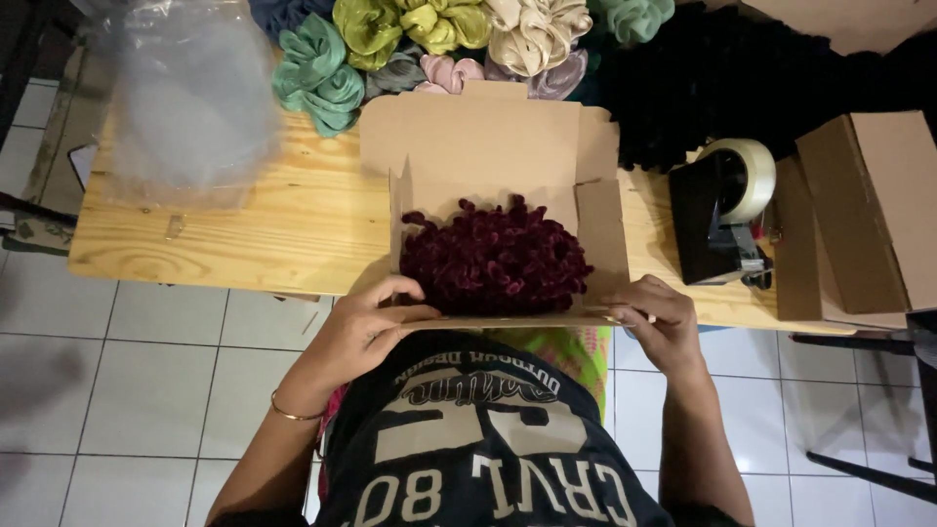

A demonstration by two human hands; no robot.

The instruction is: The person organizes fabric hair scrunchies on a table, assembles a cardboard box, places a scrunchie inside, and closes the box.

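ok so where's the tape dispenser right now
In the head view the black tape dispenser sits on the wooden table toward the right side, between the open cardboard box holding dark red fabric and a closed cardboard box at the right edge.

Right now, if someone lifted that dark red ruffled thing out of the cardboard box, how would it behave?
The dark red ruffled fabric would probably sag and flop, since it lies in soft bunched folds. It looks light for its bulk and unlikely to roll or break.
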